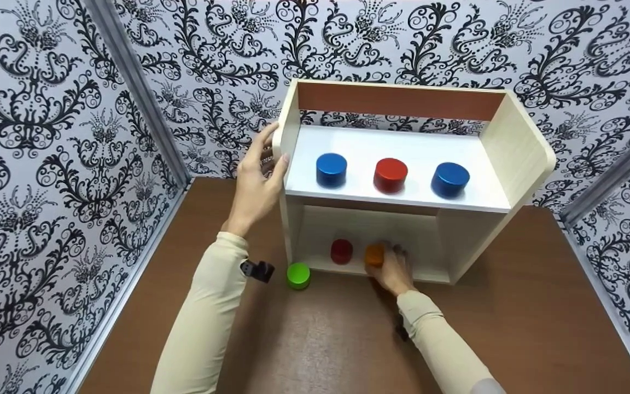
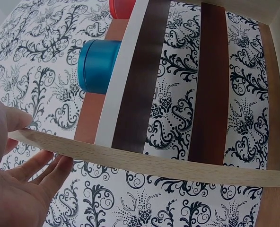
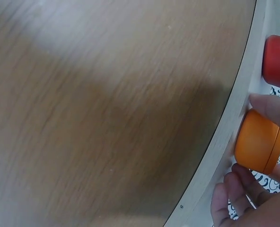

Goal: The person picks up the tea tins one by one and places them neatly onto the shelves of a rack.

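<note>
My left hand (image 1: 257, 183) grips the left side panel of a small two-tier wooden shelf (image 1: 528, 137), thumb on one face and fingers on the other, as the left wrist view shows. On the lower tier, my right hand (image 1: 394, 271) holds an orange round tin (image 3: 258, 142) between thumb and index finger, with the other fingers loosely bent below it. Just left of it on the same tier is a red round tin (image 1: 341, 251). A green round tin (image 1: 298, 276) sits on the table by the shelf's lower left corner.
The white upper tier carries a left blue tin (image 1: 331, 170), a red tin (image 1: 390, 175) and a right blue tin (image 1: 450, 180). Brown wooden table (image 1: 315, 339) lies in front of the shelf. Patterned panels (image 1: 227, 65) enclose the back and both sides.
</note>
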Action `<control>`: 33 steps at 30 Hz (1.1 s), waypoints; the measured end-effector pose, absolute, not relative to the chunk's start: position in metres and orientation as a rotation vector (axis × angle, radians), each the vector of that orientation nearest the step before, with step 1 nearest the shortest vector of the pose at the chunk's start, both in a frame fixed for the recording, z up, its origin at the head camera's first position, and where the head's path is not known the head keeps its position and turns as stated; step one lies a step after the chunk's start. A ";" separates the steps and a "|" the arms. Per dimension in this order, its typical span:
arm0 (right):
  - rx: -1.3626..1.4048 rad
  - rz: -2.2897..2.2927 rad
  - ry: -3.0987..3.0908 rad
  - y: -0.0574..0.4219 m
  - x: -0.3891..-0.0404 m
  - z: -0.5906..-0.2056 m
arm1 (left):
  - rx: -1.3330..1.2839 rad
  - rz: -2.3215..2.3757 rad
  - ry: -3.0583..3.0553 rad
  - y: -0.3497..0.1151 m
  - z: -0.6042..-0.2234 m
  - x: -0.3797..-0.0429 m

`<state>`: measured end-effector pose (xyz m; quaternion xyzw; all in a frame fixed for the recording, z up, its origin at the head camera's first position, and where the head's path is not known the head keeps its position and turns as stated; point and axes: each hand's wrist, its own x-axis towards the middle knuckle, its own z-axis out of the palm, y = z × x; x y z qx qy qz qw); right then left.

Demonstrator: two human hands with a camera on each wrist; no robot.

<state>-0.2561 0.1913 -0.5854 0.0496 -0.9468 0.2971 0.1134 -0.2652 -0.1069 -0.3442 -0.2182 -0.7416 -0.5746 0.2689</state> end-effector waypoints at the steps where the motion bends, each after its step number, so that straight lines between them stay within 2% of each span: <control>1: 0.140 0.867 -2.780 0.191 -0.256 -0.586 | -0.589 -1.549 -1.999 -0.107 -0.344 -0.265; 14: 0.168 0.947 -2.712 0.202 -0.250 -0.579 | -0.594 -1.558 -1.989 -0.107 -0.344 -0.266; 25: 0.234 0.993 -2.642 0.216 -0.230 -0.580 | -0.609 -1.565 -1.973 -0.108 -0.345 -0.266; 33: 0.164 0.998 -2.717 0.214 -0.209 -0.582 | -0.607 -1.564 -1.978 -0.107 -0.345 -0.266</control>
